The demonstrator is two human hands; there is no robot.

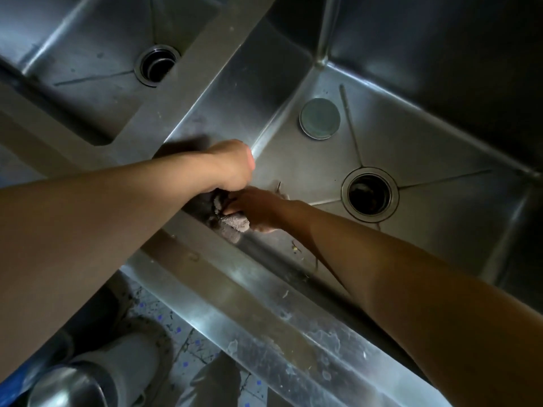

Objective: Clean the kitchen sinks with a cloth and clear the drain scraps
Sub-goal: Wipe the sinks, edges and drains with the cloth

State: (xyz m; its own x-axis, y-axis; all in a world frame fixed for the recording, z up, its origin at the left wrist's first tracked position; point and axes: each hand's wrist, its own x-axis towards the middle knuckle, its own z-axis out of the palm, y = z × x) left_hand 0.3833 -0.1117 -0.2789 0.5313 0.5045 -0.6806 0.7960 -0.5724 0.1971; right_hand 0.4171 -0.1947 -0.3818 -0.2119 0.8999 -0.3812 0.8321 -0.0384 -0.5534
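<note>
Both forearms [88, 230] bare, no sleeves, no watch or rings seen, pale grubby shoe [132, 356] below, grey trouser leg [214, 383]

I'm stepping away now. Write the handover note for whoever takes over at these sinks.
Left hand: fist closed on the cloth, grip from above.
Right hand: also gripping the cloth, at the near wall of the right sink.
Drain cover lies on that sink's floor, off its drain.
Done: cannot tell.
Left: scraps on the floor, dark debris in the drain; left sink too.
</note>
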